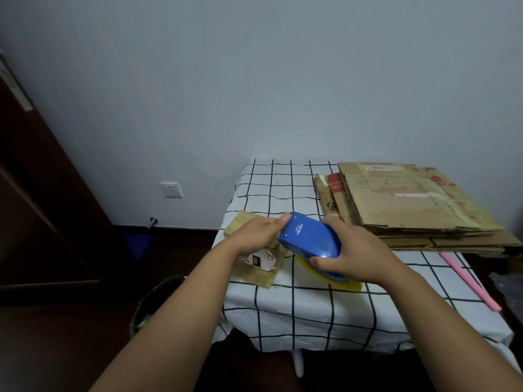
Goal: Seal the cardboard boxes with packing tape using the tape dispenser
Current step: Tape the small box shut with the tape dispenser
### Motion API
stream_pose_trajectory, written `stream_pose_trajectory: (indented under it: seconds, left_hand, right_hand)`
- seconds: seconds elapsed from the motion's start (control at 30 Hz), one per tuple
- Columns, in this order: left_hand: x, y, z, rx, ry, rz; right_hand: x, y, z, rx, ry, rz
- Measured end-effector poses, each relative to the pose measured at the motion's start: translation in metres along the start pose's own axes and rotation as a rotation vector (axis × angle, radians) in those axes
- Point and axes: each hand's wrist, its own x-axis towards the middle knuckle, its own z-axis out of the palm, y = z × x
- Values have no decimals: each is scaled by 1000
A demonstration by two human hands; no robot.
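Checked tablecloth (pixel 283 306), small taped box (pixel 254 267) closed, both hands' fingers gripping blue tape dispenser (pixel 310 236), flattened cardboard (pixel 410 205) beside.

Blue tape dispenser (pixel 310 239), yellow tape roll (pixel 334 280), black-gridded white tablecloth (pixel 297 312), pink stick (pixel 469 281)

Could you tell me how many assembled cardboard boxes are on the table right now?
1: a small taped box under the left hand. The stack of flattened cardboard at the table's far right holds several unfolded pieces; its layers cannot be counted.
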Motion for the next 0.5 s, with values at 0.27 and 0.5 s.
stream_pose_trajectory:
  seconds: [0.27, 0.5]
  left_hand:
    - [-4, -5, -8, -196, -9, -12]
    - [-5, -6, -7, -224, -52, -27]
  right_hand:
    - [6, -1, -1, -15, -14, -36]
    - [6, -1, -2, 42, 20, -27]
